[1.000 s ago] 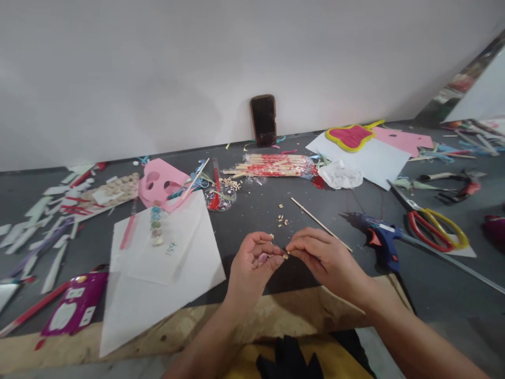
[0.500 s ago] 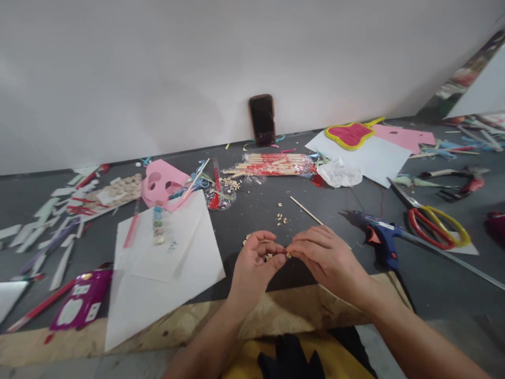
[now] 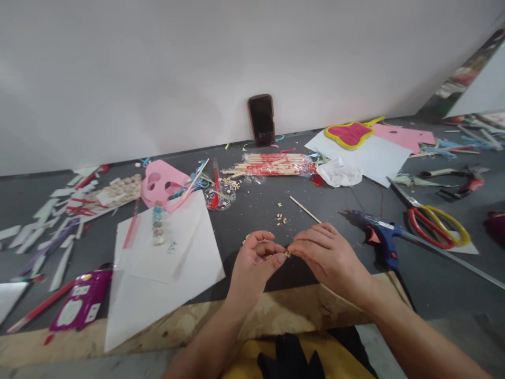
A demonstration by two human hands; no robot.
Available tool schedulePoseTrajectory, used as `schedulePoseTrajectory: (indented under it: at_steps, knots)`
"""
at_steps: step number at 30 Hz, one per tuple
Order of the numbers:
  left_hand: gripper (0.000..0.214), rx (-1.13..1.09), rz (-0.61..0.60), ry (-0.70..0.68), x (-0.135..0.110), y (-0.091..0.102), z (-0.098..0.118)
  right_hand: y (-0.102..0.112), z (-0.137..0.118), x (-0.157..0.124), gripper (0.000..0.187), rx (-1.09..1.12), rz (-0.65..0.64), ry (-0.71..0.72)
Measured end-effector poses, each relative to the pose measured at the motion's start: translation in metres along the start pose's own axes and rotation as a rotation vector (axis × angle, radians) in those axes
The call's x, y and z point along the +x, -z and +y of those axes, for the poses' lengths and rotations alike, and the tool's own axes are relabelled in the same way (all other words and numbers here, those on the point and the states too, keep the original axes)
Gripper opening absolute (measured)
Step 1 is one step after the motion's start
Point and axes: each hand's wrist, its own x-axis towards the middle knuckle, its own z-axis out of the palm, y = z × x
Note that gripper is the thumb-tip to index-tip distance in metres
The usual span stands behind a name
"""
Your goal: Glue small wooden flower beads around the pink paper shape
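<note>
My left hand (image 3: 254,266) and my right hand (image 3: 333,260) meet fingertip to fingertip just above the near part of the dark table. Between their pinched tips sits a small pale wooden piece (image 3: 288,253), partly hidden by the fingers. A few more bits show in the curl of my left fingers. Beyond the hands lie several loose wood bits (image 3: 281,217). A thin wooden stick (image 3: 304,209) points away from my right hand.
To the right are a blue glue gun (image 3: 381,234) and scissors (image 3: 436,226). White paper (image 3: 201,273) and a purple packet (image 3: 82,300) lie left. Bundled sticks (image 3: 272,165) and a phone (image 3: 262,120) stand toward the wall.
Both hands stay almost in place. The fingertips have shifted slightly around the small wooden piece.
</note>
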Motion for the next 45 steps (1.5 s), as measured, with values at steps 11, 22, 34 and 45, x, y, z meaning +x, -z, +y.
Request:
schedulePoseTrajectory:
  at_steps: [11,22,34,45]
  knots:
    - [0.044,-0.266,0.057,0.065,0.002,-0.012,-0.002,-0.012,-0.015,-0.009,0.009,0.071,0.243,-0.161]
    - [0.043,-0.292,0.050,0.065,-0.001,-0.016,-0.003,-0.015,-0.019,-0.010,0.009,0.031,0.285,-0.154]
    - [0.041,-0.231,0.042,0.025,-0.003,-0.014,-0.004,-0.017,-0.021,-0.017,0.009,0.053,0.272,-0.196]
    - [0.036,-0.154,0.062,-0.020,-0.003,-0.003,-0.006,-0.015,-0.014,-0.021,0.014,0.023,0.239,-0.255]
